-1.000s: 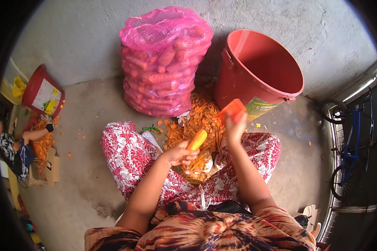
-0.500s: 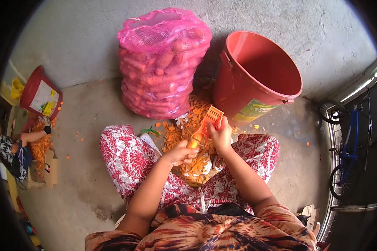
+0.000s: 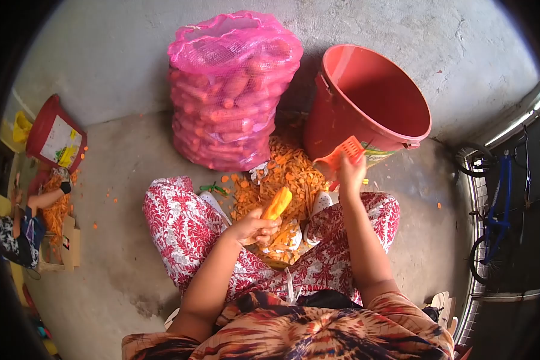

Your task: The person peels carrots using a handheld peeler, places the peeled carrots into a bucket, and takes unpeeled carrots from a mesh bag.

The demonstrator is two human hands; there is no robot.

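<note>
My left hand (image 3: 252,228) is closed around the lower end of a peeled yellow-orange carrot (image 3: 278,204), tilted up and to the right over my lap. My right hand (image 3: 352,173) grips an orange plastic peeler (image 3: 346,151) with a slotted end, held to the right and apart from the carrot. Beneath both hands, a heap of carrot peelings (image 3: 294,171) covers the floor between my legs. The red bucket (image 3: 319,129) stands just behind the peeler.
A pink mesh sack (image 3: 225,114) full of carrots stands against the wall. At far left, another person's hand (image 3: 65,175) is beside a red tub (image 3: 47,129) and more peelings (image 3: 55,213). A blue bicycle (image 3: 497,207) leans at right. A green item (image 3: 213,189) lies near my left shoe.
My right hand has moved the peeler off the carrot, up and to the right. The carrot stays in my left hand and now shows fully peeled at its upper end.
</note>
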